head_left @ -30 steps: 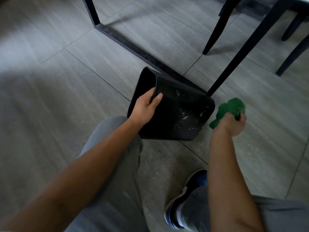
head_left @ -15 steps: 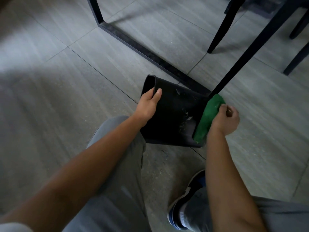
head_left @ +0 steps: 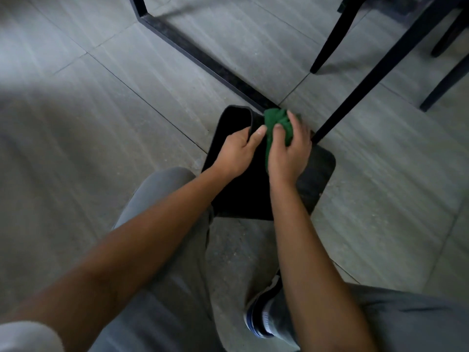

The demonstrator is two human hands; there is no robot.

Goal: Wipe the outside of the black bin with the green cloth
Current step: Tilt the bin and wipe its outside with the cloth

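Note:
The black bin (head_left: pixel 314 174) lies tipped on its side on the grey tiled floor, its open mouth turned to the left. My left hand (head_left: pixel 236 153) grips its rim, thumb over the edge. My right hand (head_left: pixel 289 153) presses the bunched green cloth (head_left: pixel 275 123) against the bin's upper outer side, near the rim and close to my left hand. Both hands hide much of the bin's top face.
A black table frame bar (head_left: pixel 203 57) runs diagonally across the floor behind the bin. A slanted black leg (head_left: pixel 368 82) meets the floor just right of the bin. More dark chair legs (head_left: pixel 327 44) stand further back. My knees and a blue and white shoe (head_left: pixel 261 318) are below.
My right hand has carried the cloth from the bin's right end up along its outer side to the rim, beside my left hand. The bin has turned slightly in my grip.

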